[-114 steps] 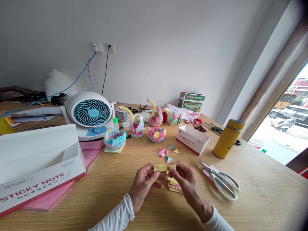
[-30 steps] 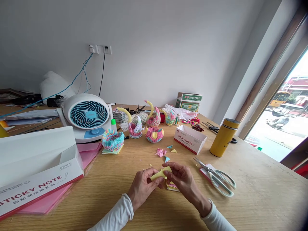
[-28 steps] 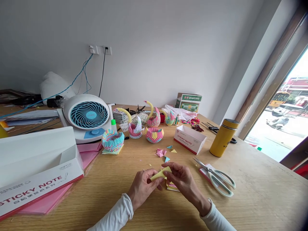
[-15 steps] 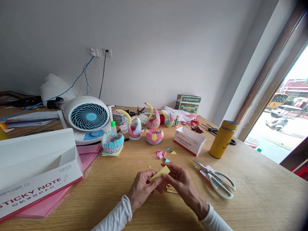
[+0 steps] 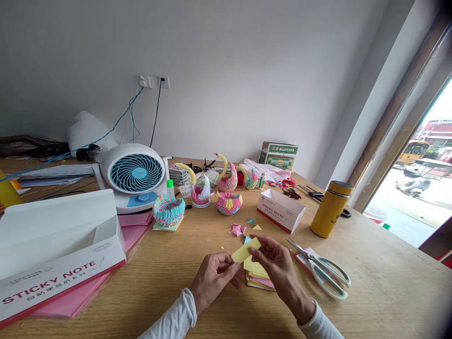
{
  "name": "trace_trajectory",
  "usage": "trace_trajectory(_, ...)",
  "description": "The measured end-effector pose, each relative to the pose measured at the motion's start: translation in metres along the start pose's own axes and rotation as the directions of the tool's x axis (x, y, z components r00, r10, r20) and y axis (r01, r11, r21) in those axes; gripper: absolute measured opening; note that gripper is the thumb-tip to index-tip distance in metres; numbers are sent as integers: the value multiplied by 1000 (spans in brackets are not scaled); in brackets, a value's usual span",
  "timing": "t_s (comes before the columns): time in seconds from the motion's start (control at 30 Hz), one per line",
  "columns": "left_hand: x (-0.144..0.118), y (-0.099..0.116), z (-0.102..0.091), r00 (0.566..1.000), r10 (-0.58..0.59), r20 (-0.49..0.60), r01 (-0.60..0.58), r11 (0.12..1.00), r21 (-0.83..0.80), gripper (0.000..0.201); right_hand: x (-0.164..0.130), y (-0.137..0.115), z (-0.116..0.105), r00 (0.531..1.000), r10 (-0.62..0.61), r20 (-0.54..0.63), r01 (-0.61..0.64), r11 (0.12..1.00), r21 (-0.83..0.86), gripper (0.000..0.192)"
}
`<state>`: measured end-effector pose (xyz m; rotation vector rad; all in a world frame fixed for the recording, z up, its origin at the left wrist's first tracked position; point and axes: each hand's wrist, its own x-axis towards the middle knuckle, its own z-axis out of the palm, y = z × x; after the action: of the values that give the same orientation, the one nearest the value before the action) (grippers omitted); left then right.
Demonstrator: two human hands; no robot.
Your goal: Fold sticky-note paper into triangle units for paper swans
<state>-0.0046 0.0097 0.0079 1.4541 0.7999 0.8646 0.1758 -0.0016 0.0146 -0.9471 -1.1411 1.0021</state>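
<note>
Between my two hands is a small yellow strip of paper [image 5: 246,250], tilted up toward the right. My left hand [image 5: 216,278] pinches its lower left end between thumb and fingers. The upper right end is held by my right hand [image 5: 273,259], thumb in front. Below, partly hidden by my right hand, lies a stack of yellow and pink paper slips [image 5: 256,273]. Just beyond my hands are folded pink paper pieces [image 5: 238,229], with small blue and yellow folded triangles beside them. Scissors [image 5: 319,268] lie to the right of my right hand, on a small pad.
A large sticky-note box [image 5: 63,263] stands at left, a smaller one [image 5: 281,212] behind my hands. Farther back are a fan [image 5: 136,174], folded-paper bowls [image 5: 229,203] and paper swans [image 5: 228,181]. A yellow bottle [image 5: 332,209] stands at right.
The yellow strip now faces the camera more broadly, and more of the paper stack shows beneath my hands. The whole view has shifted slightly.
</note>
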Motion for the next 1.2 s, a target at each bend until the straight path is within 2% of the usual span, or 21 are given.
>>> trace_trajectory(0.07, 1, -5, -1, 1000, -7, -15, 8, 1000, 7, 35, 5, -6, -9, 994, -37, -98, 38, 999, 4, 40)
trace_trajectory(0.13, 3, -8, -2, 999, -5, -35, 6, 1000, 11, 37, 8, -10, -16, 990, -50, -132, 50, 999, -4, 41)
trace_trajectory(0.23, 4, -9, -3, 996, 31, -78, -29, 999, 25, 38, 7, -8, -16, 1000, -13, 16, 14, 998, -61, 41)
trace_trajectory(0.33, 4, -9, -4, 997, 67, -26, -66, 997, 41, 36, 2, 0, -8, 979, 50, 196, -28, 993, -114, 38)
trace_trajectory(0.43, 4, -11, -3, 998, 56, 31, -58, 994, 93, 36, -1, 8, -4, 969, 76, 235, -47, 991, -124, 36)
trace_trajectory(0.67, 5, -14, 0, 997, 76, -7, -75, 995, 67, 38, -7, 12, 5, 942, 142, 305, -149, 989, -2, 43)
trace_trajectory(0.73, 6, -14, 0, 996, 84, -7, -84, 994, 63, 38, -7, 9, 9, 946, 146, 289, -157, 988, 13, 43)
trace_trajectory(0.83, 6, -17, 0, 996, 89, 7, -89, 995, 50, 39, -3, 3, 5, 971, 122, 205, -124, 992, -5, 42)
trace_trajectory(0.97, 5, -22, 2, 996, 54, 72, -56, 998, 18, 40, 10, -8, -20, 1000, 13, -3, -13, 1000, -13, 37)
trace_trajectory(1.07, 5, -22, 4, 996, 30, 82, -29, 1000, -8, 42, 14, -14, -32, 986, -58, -159, 56, 998, -19, 35)
trace_trajectory(1.13, 5, -19, 4, 998, 36, 47, -35, 999, -15, 44, 11, -16, -29, 991, -57, -118, 48, 996, -72, 33)
trace_trajectory(1.2, 4, -15, 4, 999, 49, 16, -49, 999, -8, 44, 5, -15, -19, 999, -2, 37, 8, 989, -149, 32)
